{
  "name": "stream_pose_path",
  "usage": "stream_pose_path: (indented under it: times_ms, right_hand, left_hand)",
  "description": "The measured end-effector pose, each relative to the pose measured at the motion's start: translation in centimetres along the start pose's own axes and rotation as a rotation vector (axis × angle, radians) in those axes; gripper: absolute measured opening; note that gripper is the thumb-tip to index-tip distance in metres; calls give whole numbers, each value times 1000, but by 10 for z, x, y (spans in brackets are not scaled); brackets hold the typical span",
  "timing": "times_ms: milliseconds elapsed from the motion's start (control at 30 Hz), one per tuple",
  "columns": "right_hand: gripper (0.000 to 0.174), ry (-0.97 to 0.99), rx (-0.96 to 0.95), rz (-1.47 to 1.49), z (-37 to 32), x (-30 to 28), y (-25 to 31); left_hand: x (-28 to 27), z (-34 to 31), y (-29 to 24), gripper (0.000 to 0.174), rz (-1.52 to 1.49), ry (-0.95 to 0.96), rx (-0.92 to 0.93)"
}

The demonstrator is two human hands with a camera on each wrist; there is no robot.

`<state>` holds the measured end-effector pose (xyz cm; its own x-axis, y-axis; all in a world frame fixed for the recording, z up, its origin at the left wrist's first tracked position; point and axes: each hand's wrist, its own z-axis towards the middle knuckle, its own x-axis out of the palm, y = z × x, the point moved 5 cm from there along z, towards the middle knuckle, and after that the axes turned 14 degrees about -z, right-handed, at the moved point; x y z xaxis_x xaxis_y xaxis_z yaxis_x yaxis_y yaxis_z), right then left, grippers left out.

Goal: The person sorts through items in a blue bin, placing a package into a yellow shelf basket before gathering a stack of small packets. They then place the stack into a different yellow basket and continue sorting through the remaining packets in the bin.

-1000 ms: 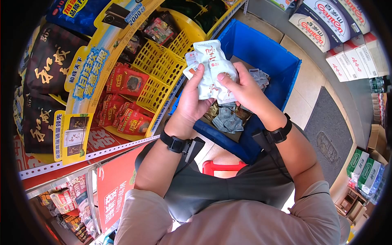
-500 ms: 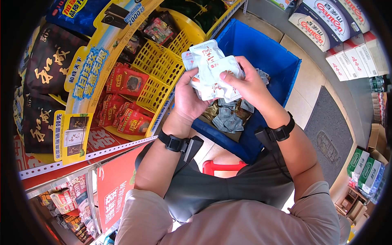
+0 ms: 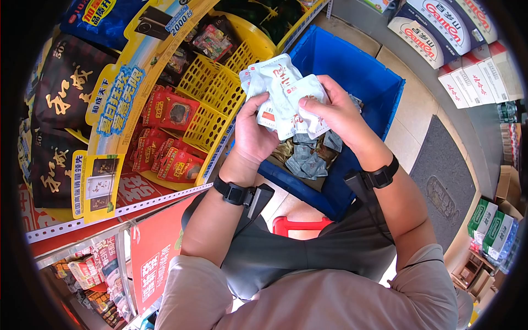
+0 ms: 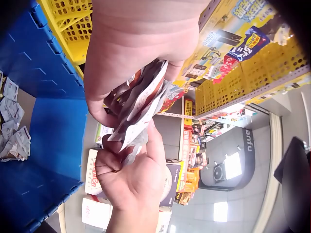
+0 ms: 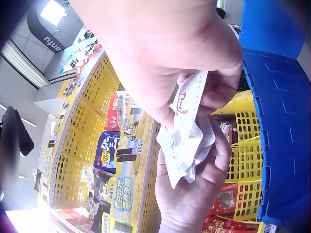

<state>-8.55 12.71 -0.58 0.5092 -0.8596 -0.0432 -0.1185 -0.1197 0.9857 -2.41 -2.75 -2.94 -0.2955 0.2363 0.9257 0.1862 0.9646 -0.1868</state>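
White packets [image 3: 280, 85] are fanning out in a loose stack between both hands, in front of the person. The left hand [image 3: 254, 132] is gripping the stack, thumb on top and fingers curling behind, probably so the slick pouches stay together. The fingers of the right hand [image 3: 342, 113] are pinching the right-hand packet, seemingly to control it separately. Beyond and below, a blue crate [image 3: 379, 107] is containing small grey sachets [image 3: 308, 163]. Leftward, a yellow basket [image 3: 212, 82] is presumably keeping red packets [image 3: 173, 110] sorted.

Head view downward; wrist views close; packets [image 3: 284, 93] shared.
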Motion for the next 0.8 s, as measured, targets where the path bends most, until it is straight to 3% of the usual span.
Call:
stream_pose_path:
  times_ms: [233,633,800]
  right_hand:
    - [39,48,-13,85,-2,6,2]
    - [32,-108,23,378,-2,3,-4]
    - [31,-123,87,428,-8,9,-2]
  left_hand:
    - [8,-2,-1,63,-23,49,60]
    - [9,-5,-6,56,-59,54,121]
    - [6,-6,-2,69,97,33,190]
